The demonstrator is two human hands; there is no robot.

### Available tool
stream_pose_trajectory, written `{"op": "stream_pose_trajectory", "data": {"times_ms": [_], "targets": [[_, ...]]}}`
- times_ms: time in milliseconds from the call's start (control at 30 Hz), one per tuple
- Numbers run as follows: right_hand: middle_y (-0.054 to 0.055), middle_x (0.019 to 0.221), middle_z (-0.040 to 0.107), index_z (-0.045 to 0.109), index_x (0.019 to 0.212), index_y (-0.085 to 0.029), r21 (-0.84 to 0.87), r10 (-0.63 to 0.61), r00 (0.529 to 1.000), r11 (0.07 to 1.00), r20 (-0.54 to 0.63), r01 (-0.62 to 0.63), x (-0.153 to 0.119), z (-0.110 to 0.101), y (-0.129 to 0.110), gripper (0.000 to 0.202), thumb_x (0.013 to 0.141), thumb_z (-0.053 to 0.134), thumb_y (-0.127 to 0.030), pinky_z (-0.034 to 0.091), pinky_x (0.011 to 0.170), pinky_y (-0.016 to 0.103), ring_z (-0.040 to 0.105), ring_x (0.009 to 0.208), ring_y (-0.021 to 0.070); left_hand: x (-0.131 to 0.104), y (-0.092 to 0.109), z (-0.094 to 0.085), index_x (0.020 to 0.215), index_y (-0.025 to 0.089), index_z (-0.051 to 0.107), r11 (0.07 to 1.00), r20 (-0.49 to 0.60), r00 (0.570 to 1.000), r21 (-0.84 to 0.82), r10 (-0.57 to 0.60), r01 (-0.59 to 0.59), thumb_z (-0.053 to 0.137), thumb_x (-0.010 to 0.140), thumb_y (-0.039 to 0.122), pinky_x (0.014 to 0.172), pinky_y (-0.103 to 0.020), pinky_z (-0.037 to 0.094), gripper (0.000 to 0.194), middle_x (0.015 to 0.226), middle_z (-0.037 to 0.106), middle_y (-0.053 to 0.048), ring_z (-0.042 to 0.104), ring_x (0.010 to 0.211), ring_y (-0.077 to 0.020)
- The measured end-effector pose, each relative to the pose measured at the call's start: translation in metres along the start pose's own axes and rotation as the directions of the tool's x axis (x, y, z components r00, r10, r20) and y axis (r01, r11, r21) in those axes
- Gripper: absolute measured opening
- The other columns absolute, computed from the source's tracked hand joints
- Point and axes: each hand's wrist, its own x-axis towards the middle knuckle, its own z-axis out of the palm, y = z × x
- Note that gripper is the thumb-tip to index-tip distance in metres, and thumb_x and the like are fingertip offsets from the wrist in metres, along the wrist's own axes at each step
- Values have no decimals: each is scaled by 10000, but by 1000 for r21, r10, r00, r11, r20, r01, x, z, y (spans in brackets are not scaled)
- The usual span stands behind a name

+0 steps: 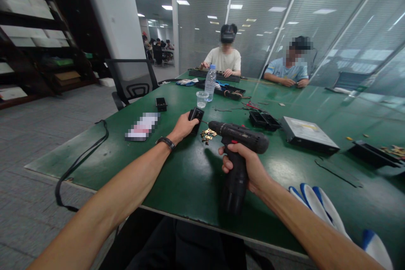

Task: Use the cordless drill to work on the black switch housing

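Observation:
My left hand (184,126) grips a small black plastic box (196,114), its thumb over the near side, and holds it tilted just above the green table (164,168). In my right hand (245,160) is a black cordless drill (240,137), with fingers wrapped round the handle. The drill's thin bit points left toward the box; I cannot tell whether its tip touches. Beneath the chuck lie several small brass plates (209,137) and dark screws.
A phone (142,126) and a strap (84,156) lie left. Beyond stand a plastic cup (202,100) and water bottle (210,84). Black trays (264,120), a metal drive case (308,133) and gloves (316,204) lie right. Two people sit across the table.

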Motion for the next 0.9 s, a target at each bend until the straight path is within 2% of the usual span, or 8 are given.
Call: {"op": "stream_pose_trajectory", "data": {"times_ms": [167, 333, 533, 767, 900], "targets": [[44, 610, 608, 723, 757, -114, -5, 10, 1000, 1000, 9, -9, 0, 1, 0, 210, 851, 620, -272, 470, 493, 268, 482, 463, 113, 0, 1, -1, 967, 127, 672, 1000, -2, 1000, 8, 3, -3, 606, 761, 320, 665, -267, 450, 289, 857, 682, -39, 607, 771, -190], [64, 714, 660, 717, 755, -121, 21, -19, 1000, 1000, 1, 19, 0, 2, 0, 174, 841, 624, -239, 472, 487, 271, 475, 460, 102, 1, 0, 1, 936, 123, 669, 1000, -12, 1000, 17, 15, -15, 602, 754, 310, 654, -265, 443, 270, 842, 671, -37, 597, 750, -182], [40, 586, 601, 715, 757, -126, -8, -6, 1000, 1000, 25, 6, -1, 1, 1, 186, 854, 620, -253, 467, 494, 277, 481, 462, 125, 1, -2, 1, 965, 126, 674, 1000, -7, 1000, -6, 7, -7, 604, 754, 313, 652, -259, 447, 291, 857, 674, -41, 593, 756, -182], [35, 601, 593, 710, 753, -120, 23, 9, 1000, 1000, 7, -9, 0, 1, -2, 194, 844, 611, -259, 469, 485, 266, 457, 466, 115, -2, 3, 0, 959, 127, 671, 1000, -4, 1000, -10, 5, -5, 606, 752, 314, 672, -262, 451, 286, 856, 678, -35, 600, 773, -185], [46, 712, 634, 699, 750, -124, 70, -16, 1000, 997, -10, 17, 0, 2, -3, 168, 831, 602, -236, 468, 477, 259, 455, 477, 101, -2, 3, 0, 959, 127, 674, 1000, -6, 1000, -2, 2, -2, 607, 750, 316, 666, -268, 449, 289, 847, 678, -37, 599, 760, -187]]}}
